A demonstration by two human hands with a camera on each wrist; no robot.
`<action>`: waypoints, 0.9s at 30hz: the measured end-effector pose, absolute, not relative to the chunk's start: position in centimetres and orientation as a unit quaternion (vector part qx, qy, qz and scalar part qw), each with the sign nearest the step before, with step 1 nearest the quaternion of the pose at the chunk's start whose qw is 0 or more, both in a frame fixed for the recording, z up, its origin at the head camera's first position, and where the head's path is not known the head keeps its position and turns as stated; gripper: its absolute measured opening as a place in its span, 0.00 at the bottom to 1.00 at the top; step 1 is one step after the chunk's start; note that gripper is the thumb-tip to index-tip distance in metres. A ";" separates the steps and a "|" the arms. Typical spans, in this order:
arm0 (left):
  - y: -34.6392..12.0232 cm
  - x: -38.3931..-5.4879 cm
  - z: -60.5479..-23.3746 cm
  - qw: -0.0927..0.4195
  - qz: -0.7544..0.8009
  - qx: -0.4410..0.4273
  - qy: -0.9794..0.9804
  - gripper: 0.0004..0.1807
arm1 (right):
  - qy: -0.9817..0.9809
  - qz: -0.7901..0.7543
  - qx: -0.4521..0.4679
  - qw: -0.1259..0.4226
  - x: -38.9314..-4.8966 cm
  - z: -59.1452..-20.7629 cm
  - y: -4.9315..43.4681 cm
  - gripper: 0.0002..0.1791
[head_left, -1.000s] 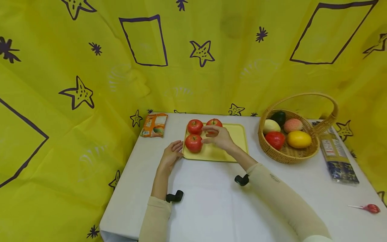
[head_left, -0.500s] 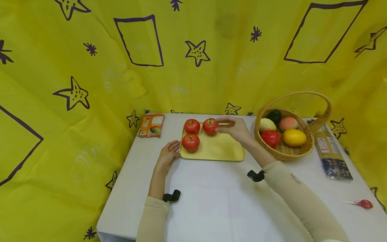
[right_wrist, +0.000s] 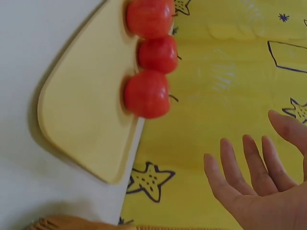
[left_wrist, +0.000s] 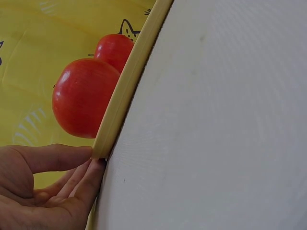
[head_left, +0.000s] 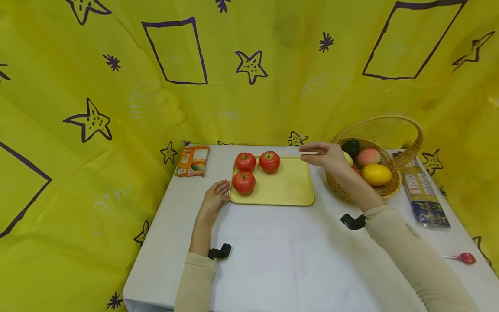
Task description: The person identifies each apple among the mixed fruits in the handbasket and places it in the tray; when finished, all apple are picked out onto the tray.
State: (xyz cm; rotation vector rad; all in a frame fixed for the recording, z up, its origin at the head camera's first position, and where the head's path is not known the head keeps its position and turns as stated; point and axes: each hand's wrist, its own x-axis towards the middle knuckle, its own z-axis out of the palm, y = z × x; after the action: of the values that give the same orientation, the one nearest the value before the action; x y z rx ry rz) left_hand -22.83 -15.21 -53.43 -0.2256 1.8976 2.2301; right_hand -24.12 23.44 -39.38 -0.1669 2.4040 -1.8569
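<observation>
Three red apples with stems, one of them at the front, sit on the left part of a yellow tray. At the tray's near left corner, my left hand holds the rim. In the left wrist view its thumb meets the rim from one side, its fingers from the other. My right hand hangs in the air between the tray and a wicker basket, hiding part of the basket's left side. In the right wrist view its fingers are spread, with nothing in them.
Inside the basket are a yellow fruit, a peach, a dark green fruit and others partly hidden. An orange packet lies at the back left. To the right lie a long package and a lollipop.
My right hand has let go of the rear right apple, which it shifted slightly rightward, and moved right toward the basket. My left hand stays at the tray's corner.
</observation>
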 end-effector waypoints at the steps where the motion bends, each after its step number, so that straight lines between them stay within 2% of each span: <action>1: -15.2 -22.8 -53.4 0.103 0.756 -0.075 0.643 0.42 | 0.790 -0.609 -0.050 0.050 -24.1 -39.2 23.9 0.28; 6: -15.2 -22.9 -53.4 0.102 0.756 -0.076 0.643 0.41 | 0.786 -0.615 -0.036 0.052 -24.1 -38.4 26.2 0.30; 11: -15.2 -22.9 -53.5 0.100 0.754 -0.079 0.644 0.42 | 0.775 -0.628 -0.031 0.054 -23.7 -38.3 28.6 0.28; 23: -15.2 -22.8 -53.4 0.110 0.755 -0.087 0.640 0.42 | 0.845 -0.519 -0.019 0.126 -24.7 -38.8 34.2 0.25; 27: -15.2 -22.9 -53.5 0.110 0.758 -0.082 0.638 0.42 | 0.843 -0.517 -0.012 0.149 -25.1 -39.3 35.7 0.29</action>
State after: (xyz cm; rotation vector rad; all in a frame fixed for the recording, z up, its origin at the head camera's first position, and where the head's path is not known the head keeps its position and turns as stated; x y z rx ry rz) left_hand -22.88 -15.24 -53.55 -0.2409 1.8755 2.2273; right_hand -25.14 35.70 -39.30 -0.0342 2.4214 -1.4871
